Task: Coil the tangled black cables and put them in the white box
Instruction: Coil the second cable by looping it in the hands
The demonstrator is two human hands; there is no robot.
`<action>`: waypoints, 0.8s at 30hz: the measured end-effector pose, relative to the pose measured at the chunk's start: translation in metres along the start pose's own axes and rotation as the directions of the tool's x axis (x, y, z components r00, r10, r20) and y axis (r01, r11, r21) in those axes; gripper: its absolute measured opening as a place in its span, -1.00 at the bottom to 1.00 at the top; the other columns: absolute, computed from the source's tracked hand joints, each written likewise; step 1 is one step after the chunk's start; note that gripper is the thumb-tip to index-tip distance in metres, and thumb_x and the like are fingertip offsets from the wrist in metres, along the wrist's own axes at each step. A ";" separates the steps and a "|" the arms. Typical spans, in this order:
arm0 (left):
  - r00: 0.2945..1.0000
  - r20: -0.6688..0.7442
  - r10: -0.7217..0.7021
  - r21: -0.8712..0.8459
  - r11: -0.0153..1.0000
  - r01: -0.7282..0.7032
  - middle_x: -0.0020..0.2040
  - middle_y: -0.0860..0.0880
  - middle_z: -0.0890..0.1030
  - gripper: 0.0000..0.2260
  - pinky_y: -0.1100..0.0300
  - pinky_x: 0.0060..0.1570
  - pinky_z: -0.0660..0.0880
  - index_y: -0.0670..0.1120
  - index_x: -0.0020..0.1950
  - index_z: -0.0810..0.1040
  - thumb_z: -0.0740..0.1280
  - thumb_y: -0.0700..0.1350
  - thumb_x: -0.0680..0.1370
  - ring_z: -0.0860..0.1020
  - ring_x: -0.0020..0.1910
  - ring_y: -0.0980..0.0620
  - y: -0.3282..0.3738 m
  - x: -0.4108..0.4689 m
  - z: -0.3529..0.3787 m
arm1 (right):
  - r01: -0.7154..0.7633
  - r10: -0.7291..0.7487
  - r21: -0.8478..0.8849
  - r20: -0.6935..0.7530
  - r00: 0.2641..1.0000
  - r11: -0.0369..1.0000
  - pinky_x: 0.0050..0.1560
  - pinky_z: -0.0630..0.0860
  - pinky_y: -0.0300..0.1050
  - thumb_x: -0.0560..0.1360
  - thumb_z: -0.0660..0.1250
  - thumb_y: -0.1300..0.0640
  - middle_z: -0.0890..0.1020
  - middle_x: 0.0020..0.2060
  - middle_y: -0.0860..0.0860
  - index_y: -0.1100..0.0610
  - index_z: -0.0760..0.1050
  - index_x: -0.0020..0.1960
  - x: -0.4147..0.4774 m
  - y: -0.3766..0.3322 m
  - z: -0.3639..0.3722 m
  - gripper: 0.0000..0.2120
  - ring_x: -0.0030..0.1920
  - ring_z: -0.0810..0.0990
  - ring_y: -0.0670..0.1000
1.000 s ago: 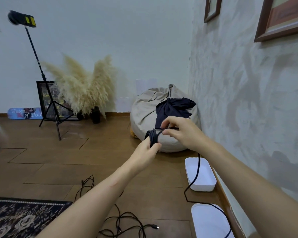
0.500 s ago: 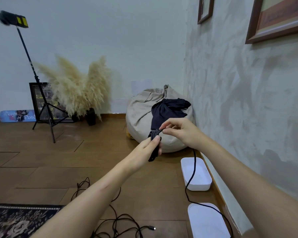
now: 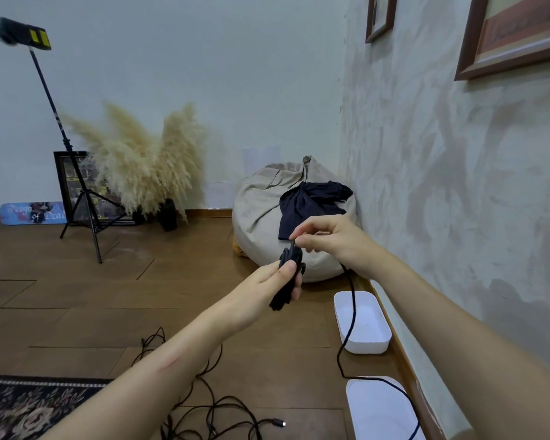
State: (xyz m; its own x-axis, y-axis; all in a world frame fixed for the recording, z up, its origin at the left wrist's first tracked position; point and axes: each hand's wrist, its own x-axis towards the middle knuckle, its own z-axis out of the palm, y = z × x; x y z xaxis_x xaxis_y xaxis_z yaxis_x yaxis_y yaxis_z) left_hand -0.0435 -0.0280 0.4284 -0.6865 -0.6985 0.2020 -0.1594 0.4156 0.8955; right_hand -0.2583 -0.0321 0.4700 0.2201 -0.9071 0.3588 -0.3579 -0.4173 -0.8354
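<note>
Coiling step: left hand grips the wound black cable bundle mid-air; right hand pinches its loose strand above. The tail trails past the open white box. Next, likely wind in that slack; more tangled cables wait on the floor.

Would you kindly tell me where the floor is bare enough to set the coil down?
Bare floorboards lie between the tripod and the beanbag; the white box looks empty. Crowded: loose cables beside the rug.
</note>
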 end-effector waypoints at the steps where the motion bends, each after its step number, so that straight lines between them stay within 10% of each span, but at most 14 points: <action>1: 1.000 0.002 -0.010 0.000 1.000 0.010 -0.17 0.07 0.56 -0.58 0.08 -0.02 0.37 -0.07 0.02 0.50 0.07 0.23 0.67 0.49 -0.11 0.07 -0.001 -0.002 -0.001 | -0.017 0.017 0.007 0.027 0.999 1.000 0.00 0.51 -0.17 0.56 0.43 0.22 0.68 -0.17 0.01 0.11 0.69 0.00 0.000 0.004 0.002 -0.92 -0.15 0.56 -0.08; 11: 0.996 -0.008 -0.092 -0.041 0.995 0.091 -0.20 0.02 0.51 -0.54 0.25 -0.03 0.40 -0.11 0.00 0.51 -0.01 0.18 0.73 0.47 -0.18 0.09 -0.002 -0.001 -0.005 | 0.044 -0.045 -0.017 -0.048 0.998 0.999 0.18 0.53 -0.05 0.57 0.41 0.24 0.70 -0.02 0.19 0.21 0.66 0.03 0.005 -0.002 0.002 -0.93 -0.01 0.61 0.19; 24: 0.999 -0.036 -0.025 -0.064 0.998 0.023 -0.20 0.03 0.53 -0.58 0.21 -0.10 0.39 -0.12 0.03 0.52 0.03 0.13 0.74 0.47 -0.18 0.07 -0.008 -0.001 -0.008 | -0.113 0.116 0.172 -0.010 0.993 0.979 0.06 0.49 -0.05 0.64 0.34 0.10 0.66 -0.07 0.08 0.07 0.66 0.14 0.006 0.038 0.026 -0.85 -0.10 0.56 -0.03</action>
State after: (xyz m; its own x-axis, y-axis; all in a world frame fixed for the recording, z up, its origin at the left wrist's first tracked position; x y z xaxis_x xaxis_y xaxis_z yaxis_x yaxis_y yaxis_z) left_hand -0.0360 -0.0353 0.4242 -0.6562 -0.7293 0.1935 -0.1293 0.3614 0.9234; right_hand -0.2470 -0.0520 0.4302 0.1681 -0.9499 0.2635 -0.2194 -0.2966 -0.9294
